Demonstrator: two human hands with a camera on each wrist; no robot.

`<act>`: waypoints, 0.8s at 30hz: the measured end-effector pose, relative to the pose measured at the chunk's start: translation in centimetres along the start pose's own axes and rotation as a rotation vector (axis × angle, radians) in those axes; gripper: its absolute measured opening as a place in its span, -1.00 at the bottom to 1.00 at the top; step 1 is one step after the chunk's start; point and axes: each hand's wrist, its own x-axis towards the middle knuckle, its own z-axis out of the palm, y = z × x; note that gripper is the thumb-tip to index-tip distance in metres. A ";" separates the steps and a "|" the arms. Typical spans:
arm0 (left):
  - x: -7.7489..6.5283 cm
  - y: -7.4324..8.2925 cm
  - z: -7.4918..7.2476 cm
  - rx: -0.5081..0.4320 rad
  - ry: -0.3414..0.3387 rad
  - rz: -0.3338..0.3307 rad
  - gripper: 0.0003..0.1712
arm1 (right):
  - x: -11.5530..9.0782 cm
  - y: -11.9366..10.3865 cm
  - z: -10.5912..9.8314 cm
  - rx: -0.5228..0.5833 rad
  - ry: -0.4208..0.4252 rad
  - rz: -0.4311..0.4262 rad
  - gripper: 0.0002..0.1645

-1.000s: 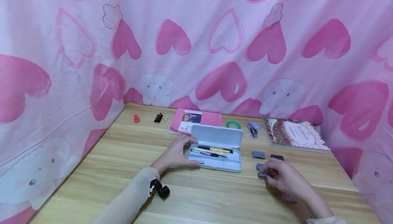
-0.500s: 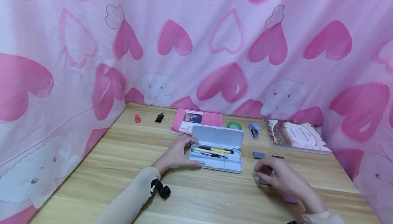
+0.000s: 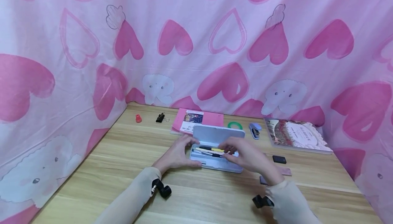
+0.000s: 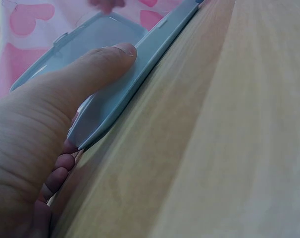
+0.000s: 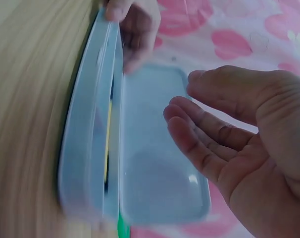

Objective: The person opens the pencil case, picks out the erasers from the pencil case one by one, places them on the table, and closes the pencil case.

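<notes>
A pale blue pencil case [image 3: 212,165] lies on the table with its lid [image 3: 215,134] raised. Its tray holds several pens and pencils, among them a yellow-and-black pencil [image 3: 216,149]. My left hand [image 3: 176,154] grips the case's left end, thumb [image 4: 110,59] on the front edge and fingers round the far side. Over the right part of the tray is my right hand [image 3: 248,155], its fingers [image 5: 189,139] loosely bent and apart from the thumb. Nothing shows between them in the right wrist view. Part of the tray is hidden beneath this hand.
Right of the case lie a black block [image 3: 279,159], a mauve block [image 3: 285,171] and a dark grey block [image 3: 263,180]. Behind are a pink booklet [image 3: 212,118], green tape [image 3: 234,125], a stapler [image 3: 255,131], a book [image 3: 296,135], a binder clip [image 3: 160,117] and a red piece [image 3: 138,118].
My right hand has moved left from the small blocks to above the open pencil case, uncovering the black and mauve blocks. The left hand stays on the case's left end.
</notes>
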 end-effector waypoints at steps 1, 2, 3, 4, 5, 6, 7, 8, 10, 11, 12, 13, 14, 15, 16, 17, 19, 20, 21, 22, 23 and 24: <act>0.0 0.0 0.0 -0.002 0.002 0.005 0.05 | 0.7 -0.3 0.4 0.011 -0.016 -0.014 -0.69; 0.0 0.0 0.0 -0.005 0.003 0.012 0.05 | 1.4 -0.6 0.8 0.022 -0.035 -0.021 -0.67; 0.0 0.0 0.0 -0.008 0.004 0.020 0.04 | 1.9 -0.9 1.2 0.023 -0.054 -0.022 -0.66; 0.0 0.0 0.0 -0.008 0.004 0.026 0.04 | 2.5 -1.1 1.6 0.029 -0.075 -0.022 -0.64; 0.0 0.0 0.0 -0.006 0.004 0.031 0.03 | 3.0 -1.3 2.1 0.034 -0.098 -0.020 -0.63; -0.1 0.0 0.0 -0.005 0.003 0.035 0.03 | 3.4 -1.4 2.6 0.037 -0.122 -0.015 -0.61; -0.1 0.0 0.0 -0.007 0.004 0.037 0.03 | 3.8 -1.5 3.0 0.038 -0.143 -0.017 -0.60; -0.1 0.0 0.0 -0.006 0.004 0.037 0.02 | 4.1 -1.6 3.5 0.041 -0.163 -0.007 -0.60; 0.0 0.0 0.0 -0.007 0.008 0.035 0.02 | 4.5 -1.6 4.2 0.056 -0.195 0.006 -0.59; 0.0 0.0 0.0 -0.011 0.010 0.033 0.02 | 4.6 -1.5 4.6 0.062 -0.206 0.009 -0.59; 0.0 0.1 0.0 -0.018 0.013 0.031 0.02 | 4.7 -1.4 4.9 0.063 -0.216 0.010 -0.59; 0.0 0.1 0.0 -0.021 0.014 0.028 0.01 | 4.7 -1.4 5.1 0.067 -0.221 0.006 -0.60; 0.0 0.1 0.0 -0.023 0.015 0.026 0.01 | 4.8 -1.3 5.4 0.066 -0.225 0.003 -0.60; 0.0 0.1 0.0 -0.025 0.015 0.025 0.01 | 4.8 -1.3 5.6 0.059 -0.227 -0.005 -0.60; 0.0 0.1 0.0 -0.026 0.015 0.022 0.01 | 4.8 -1.3 5.8 0.054 -0.230 -0.015 -0.61; -0.1 0.1 0.0 -0.026 0.013 0.021 0.01 | 4.8 -1.3 6.0 0.040 -0.231 -0.026 -0.62; -0.1 0.1 0.0 -0.022 0.013 0.020 0.01 | 4.9 -1.3 6.3 0.017 -0.230 -0.041 -0.61; -0.1 0.2 0.0 -0.024 0.013 0.019 0.02 | 4.9 -1.4 6.4 0.003 -0.232 -0.045 -0.60; -0.1 0.2 0.0 -0.025 0.013 0.020 0.02 | 4.9 -1.5 6.5 -0.009 -0.235 -0.048 -0.58; -0.1 0.2 0.0 -0.025 0.015 0.022 0.03 | 4.9 -1.5 6.6 -0.020 -0.238 -0.049 -0.56; -0.1 0.2 0.0 -0.024 0.016 0.022 0.03 | 4.9 -1.6 6.7 -0.032 -0.240 -0.053 -0.54; -0.1 0.2 0.0 -0.024 0.016 0.022 0.03 | 4.8 -1.6 6.7 -0.041 -0.243 -0.058 -0.53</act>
